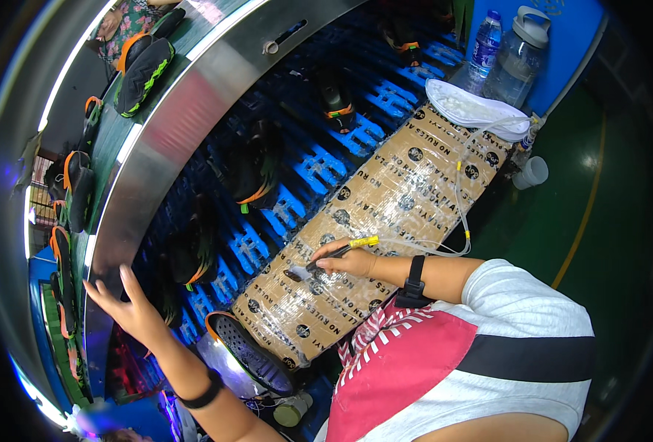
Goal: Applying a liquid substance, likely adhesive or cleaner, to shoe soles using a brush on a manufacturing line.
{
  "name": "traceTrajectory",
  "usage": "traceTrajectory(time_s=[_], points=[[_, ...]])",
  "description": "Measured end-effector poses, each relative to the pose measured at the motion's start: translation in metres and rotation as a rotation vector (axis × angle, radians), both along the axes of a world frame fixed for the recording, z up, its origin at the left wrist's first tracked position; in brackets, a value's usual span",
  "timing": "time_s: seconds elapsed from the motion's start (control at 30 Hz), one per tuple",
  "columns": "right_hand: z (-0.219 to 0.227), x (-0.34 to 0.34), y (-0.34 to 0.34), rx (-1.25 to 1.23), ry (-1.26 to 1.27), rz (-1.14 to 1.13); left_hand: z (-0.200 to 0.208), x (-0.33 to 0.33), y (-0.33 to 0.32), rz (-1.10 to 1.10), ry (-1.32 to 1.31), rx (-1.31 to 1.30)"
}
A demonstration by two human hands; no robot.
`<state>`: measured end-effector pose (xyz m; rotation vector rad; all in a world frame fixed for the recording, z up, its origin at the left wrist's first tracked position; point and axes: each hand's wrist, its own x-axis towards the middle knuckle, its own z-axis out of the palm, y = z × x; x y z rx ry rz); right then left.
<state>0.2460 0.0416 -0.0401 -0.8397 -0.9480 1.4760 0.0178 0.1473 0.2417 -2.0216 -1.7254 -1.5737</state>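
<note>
My right hand [350, 262] is closed around a glue brush [299, 272], with a pale tip, a dark handle and a yellow fitting joined to a thin transparent tube [422, 244]. It hovers over a long bench top [341, 215] covered in tape-wrapped cardboard. My left hand [136, 313] reaches out at the left with fingers spread, holding nothing, near the metal rail [166, 129]. Below it, a dark perforated clog-like shoe [251, 355] with an orange edge leans at the bench's near left end.
Dark shoes [256, 173] with orange and green trim sit on a blue slatted conveyor [319, 168]. More shoes [146, 77] line a green shelf beyond the rail. At the bench's far end are a white tray [474, 110], a bottle [486, 44], a large jug [516, 65] and a white cup [531, 173].
</note>
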Motion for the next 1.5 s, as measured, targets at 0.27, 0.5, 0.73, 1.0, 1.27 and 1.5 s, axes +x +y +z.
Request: traceTrajectory(time_s=[0.27,0.5,0.73,1.0,1.27,1.5], points=[[-0.005,-0.002,0.003,0.011,-0.018,0.022,0.059,0.017,0.085,0.275,0.257,-0.104],[0.001,-0.002,0.001,0.042,-0.046,0.034,0.078,0.011,0.139,0.337,0.243,-0.105],[0.004,-0.001,0.000,0.061,-0.107,0.061,0.101,-0.021,0.164,-0.165,-1.002,-0.231],[0.006,-0.002,0.000,0.104,-0.112,0.018,0.097,-0.015,0.192,-0.047,-0.932,-0.215],[0.007,-0.001,0.000,0.047,-0.099,0.050,0.107,-0.013,0.156,0.065,-1.010,0.088],[0.007,-0.003,-0.001,0.009,-0.105,0.061,0.114,-0.098,0.077,-0.387,-0.876,0.392]])
